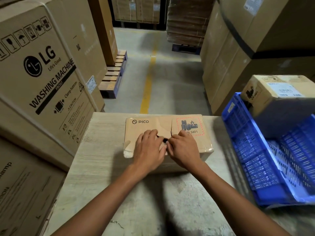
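Bench note: cardboard box (153, 125) lies flat on the table (102, 142), far half, long side running left to right, printed top up; clear tape shows at its left and right ends. Both hands are on the box top, meeting at its middle. A small black object (162, 139) sits between them, just above the cardboard; its long axis runs left to right, the right end slightly nearer the person; cannot tell what it is (pen, marker or cutter). Left hand (148, 150): fingers curled, tips pinching the object's left end. Right hand (184, 150): fingers curled, thumb and forefinger apparently pinching the right end; the contact itself is partly hidden. Neither hand is nearer; each holds one end. Judgement: any pull must go along that left-right axis, hands moving apart, box staying put beneath. A short crease in the top runs away from the person, just beyond the object. Blue crate (272, 159) leans at right, holding a smaller box (281, 92); washing machine carton (42, 74) at left.
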Demonstrator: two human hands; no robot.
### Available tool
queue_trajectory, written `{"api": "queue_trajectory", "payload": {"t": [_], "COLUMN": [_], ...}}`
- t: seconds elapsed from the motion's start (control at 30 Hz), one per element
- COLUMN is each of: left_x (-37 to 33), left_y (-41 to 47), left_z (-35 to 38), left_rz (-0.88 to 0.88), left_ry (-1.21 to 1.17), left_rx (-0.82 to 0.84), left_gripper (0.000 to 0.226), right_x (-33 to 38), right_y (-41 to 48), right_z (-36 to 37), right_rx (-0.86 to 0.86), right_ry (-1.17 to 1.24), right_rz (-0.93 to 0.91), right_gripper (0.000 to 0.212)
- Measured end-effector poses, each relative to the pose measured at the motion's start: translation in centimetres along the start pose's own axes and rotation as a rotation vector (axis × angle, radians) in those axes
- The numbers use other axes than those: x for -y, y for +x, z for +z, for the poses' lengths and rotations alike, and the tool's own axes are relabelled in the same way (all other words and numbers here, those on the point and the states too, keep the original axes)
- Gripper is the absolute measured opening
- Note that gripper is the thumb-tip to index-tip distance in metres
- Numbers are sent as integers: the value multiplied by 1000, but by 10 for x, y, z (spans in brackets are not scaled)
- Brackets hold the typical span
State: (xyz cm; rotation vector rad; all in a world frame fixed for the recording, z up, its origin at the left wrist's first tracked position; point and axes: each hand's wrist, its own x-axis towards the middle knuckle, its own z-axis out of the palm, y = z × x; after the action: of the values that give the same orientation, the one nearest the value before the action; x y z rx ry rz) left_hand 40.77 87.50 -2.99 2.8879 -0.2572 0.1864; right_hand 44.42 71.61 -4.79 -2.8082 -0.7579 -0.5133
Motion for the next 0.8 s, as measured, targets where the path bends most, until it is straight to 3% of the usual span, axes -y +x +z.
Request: {"api": "queue_trajectory", "payload": {"t": [0.1, 0.17, 0.23, 0.3, 0.37, 0.4, 0.47, 0.53, 0.6, 0.67, 0.73, 0.8], "left_x": [8, 14, 19, 27, 38, 42, 46, 48, 50, 54, 58, 62], "left_y": [2, 3, 4, 7, 14, 18, 23, 28, 32, 34, 34, 35], "left_z": [2, 1, 0, -4, -10, -14, -17, -18, -19, -19, -17, -14], "left_rz": [18, 51, 28, -140, -363, -435, -446, -384, -344, -330, -382, -466], "left_ry": [-46, -109, -201, -174, -144, -162, -137, -53, -30, -64, -140, -237], "left_rx": [135, 155, 77, -29, 36, 103, 213, 271, 284, 218, 120, 94], "left_gripper": [44, 42, 43, 54, 70, 77, 81, 76, 72, 73, 80, 85], "right_x": [-1, -1, -2, -9, -25, -34, -48, -56, -59, -55, -48, -43], "right_y": [-4, -9, -10, -3, 7, 12, 17, 20, 23, 24, 19, 13], "right_z": [7, 5, -1, -8, -14, -16, -19, -18, -19, -24, -26, -27], "right_rx": [-38, -150, -278, -328, -229, -80, 262, 424, 434, 337, 201, 152], "right_ry": [85, 250, 405, 390, 215, 139, 25, -27, -33, 10, 80, 173], "right_rz": [33, 142, 291, 397, 422, 432, 434, 395, 378, 405, 519, 722], "right_gripper": [32, 22, 16, 15, 25, 35, 57, 63, 64, 60, 54, 62]}}
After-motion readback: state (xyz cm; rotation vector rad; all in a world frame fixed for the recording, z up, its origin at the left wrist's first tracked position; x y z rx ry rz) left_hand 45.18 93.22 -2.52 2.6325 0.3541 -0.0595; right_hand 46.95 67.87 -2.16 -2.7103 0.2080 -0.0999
